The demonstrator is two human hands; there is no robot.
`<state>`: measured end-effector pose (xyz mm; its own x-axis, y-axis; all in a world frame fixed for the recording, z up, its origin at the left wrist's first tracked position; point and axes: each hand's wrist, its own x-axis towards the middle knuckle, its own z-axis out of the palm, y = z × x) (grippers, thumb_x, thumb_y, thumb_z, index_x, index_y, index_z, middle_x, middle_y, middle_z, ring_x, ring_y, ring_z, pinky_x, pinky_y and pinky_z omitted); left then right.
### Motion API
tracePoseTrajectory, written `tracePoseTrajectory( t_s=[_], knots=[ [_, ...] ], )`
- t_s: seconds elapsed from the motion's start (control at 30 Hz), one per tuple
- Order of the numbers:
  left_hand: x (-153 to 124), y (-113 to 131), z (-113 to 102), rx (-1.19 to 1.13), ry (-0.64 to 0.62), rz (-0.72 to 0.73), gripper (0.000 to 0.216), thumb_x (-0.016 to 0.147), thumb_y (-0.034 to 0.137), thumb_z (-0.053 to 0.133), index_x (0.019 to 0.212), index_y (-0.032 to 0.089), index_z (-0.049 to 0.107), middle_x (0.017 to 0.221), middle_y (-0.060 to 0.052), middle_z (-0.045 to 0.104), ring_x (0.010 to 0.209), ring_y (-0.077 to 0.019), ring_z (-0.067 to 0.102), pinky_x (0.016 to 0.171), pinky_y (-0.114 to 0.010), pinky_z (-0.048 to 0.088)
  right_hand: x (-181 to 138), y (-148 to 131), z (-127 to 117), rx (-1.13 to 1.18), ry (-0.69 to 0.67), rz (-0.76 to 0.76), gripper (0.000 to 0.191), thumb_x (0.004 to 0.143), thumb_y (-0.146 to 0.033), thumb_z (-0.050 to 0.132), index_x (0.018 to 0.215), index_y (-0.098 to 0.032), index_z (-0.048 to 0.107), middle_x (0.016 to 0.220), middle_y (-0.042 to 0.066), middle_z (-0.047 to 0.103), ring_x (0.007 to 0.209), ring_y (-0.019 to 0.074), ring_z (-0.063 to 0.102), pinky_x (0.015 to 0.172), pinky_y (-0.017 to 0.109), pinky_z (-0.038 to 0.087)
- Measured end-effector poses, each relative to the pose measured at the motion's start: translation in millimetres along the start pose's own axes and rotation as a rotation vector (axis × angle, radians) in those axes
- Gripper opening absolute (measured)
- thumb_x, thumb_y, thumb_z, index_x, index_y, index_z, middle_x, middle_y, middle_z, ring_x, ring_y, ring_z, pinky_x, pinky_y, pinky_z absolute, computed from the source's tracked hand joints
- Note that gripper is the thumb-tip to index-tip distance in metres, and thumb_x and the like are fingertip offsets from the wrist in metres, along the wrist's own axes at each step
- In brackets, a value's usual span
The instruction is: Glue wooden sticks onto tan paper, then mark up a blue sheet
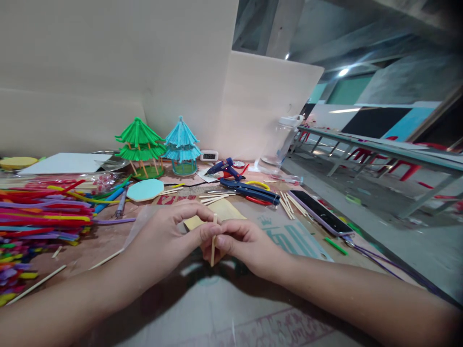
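Across the worktop [224,308], at far left: a pile of coloured pipe cleaners [39,212]. Centre: my left hand [164,236] and my right hand [246,243], meeting, fingers curled closed. Behind them, side by side: a green pagoda model [139,144] and a blue pagoda model [182,144]. Smallest: a thin wooden stick [212,255], pinched upright between both hands' fingertips.

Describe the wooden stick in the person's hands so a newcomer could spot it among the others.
Look at the near middle of the table. There the left hand and right hand meet, pinching a thin pale stick between them. Unlike the loose sticks lying flat farther back, it stands upright.
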<state>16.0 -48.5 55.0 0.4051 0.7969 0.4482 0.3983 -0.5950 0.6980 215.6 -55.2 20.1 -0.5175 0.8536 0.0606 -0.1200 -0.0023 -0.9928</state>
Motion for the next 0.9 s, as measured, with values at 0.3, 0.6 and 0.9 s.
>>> tracePoseTrajectory(
  t_s=[0.3, 0.6, 0.9],
  knots=[
    [47, -54, -62, 0.653, -0.095, -0.105, 0.04, 0.098, 0.051, 0.047, 0.102, 0.024, 0.076, 0.1, -0.005, 0.079, 0.087, -0.0267, 0.072, 0.071, -0.032, 0.049, 5, 2, -4, -0.236, 0.126, -0.042, 0.031, 0.09, -0.047, 0.069, 0.094, -0.017, 0.067, 0.086, 0.004, 0.07, 0.082, 0.0158, 0.071, 0.073, 0.028, 0.053],
    [70, -89, -47, 0.832, -0.187, -0.018, 0.033, 0.094, 0.032, 0.053, 0.114, 0.019, 0.076, 0.118, -0.013, 0.076, 0.109, -0.0316, 0.068, 0.091, -0.037, 0.047, 1, -1, -3, -0.509, 0.067, -0.187, 0.02, 0.097, -0.03, 0.057, 0.091, -0.016, 0.07, 0.088, 0.006, 0.074, 0.082, 0.0164, 0.069, 0.076, 0.028, 0.054],
    [80, -67, -3, 0.841, -0.311, -0.016, 0.019, 0.087, 0.026, 0.062, 0.09, 0.025, 0.081, 0.096, -0.006, 0.08, 0.089, -0.0228, 0.071, 0.077, -0.028, 0.048, -2, 0, -4, -0.646, 0.034, -0.295, 0.018, 0.096, -0.024, 0.056, 0.091, -0.017, 0.072, 0.088, 0.006, 0.076, 0.081, 0.0165, 0.069, 0.075, 0.027, 0.052]
  ],
)
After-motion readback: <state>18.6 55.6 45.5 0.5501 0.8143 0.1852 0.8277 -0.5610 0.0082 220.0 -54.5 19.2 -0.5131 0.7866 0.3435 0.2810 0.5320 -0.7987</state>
